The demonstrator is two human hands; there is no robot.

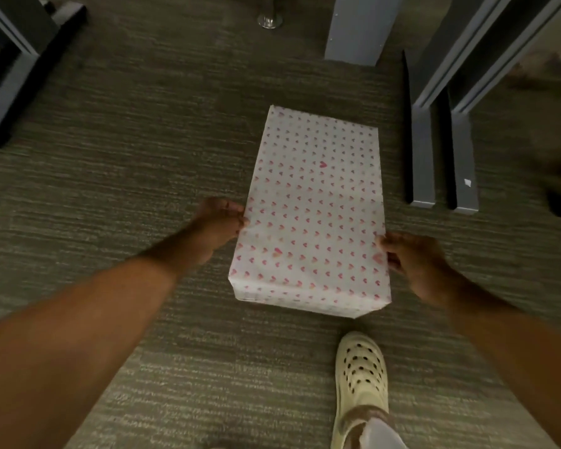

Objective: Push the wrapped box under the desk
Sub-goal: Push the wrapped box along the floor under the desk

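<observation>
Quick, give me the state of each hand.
Left hand: grip closed on the wrapped box, left edge.
Right hand: grip closed on its right edge.

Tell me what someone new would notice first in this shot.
The box, white wrap with pink hearts, lies mid-frame on the carpet. The left hand and right hand press its two long sides near the close end. A cream clog stands just behind it, and grey desk legs sit to the right.
</observation>
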